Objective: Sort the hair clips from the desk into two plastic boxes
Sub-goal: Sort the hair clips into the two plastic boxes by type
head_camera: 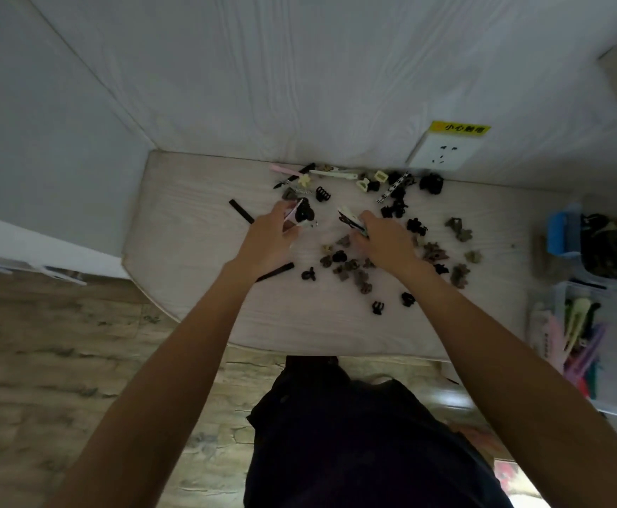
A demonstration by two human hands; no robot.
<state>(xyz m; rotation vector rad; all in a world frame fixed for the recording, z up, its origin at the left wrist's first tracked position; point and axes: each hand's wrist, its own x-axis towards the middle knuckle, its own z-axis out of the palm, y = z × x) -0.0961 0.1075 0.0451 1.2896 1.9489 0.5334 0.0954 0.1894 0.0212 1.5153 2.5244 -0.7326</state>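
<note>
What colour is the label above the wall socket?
Yellow with dark characters; the label shows best in the head view, just above the white socket.

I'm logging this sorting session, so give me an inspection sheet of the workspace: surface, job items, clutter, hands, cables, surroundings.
Surface: pale wood-grain desk set against a white wall.
Job's things: many small dark claw clips scattered mid-desk; long clips along the back edge; far box holds dark clips, near box holds long coloured clips.
Clutter: black strips at left; nothing else seen.
Hands: left hand grips several clips; right hand grips a bundle of long clips.
Cables: nothing seen.
Surroundings: wall socket with yellow label; wood-pattern floor.
</note>
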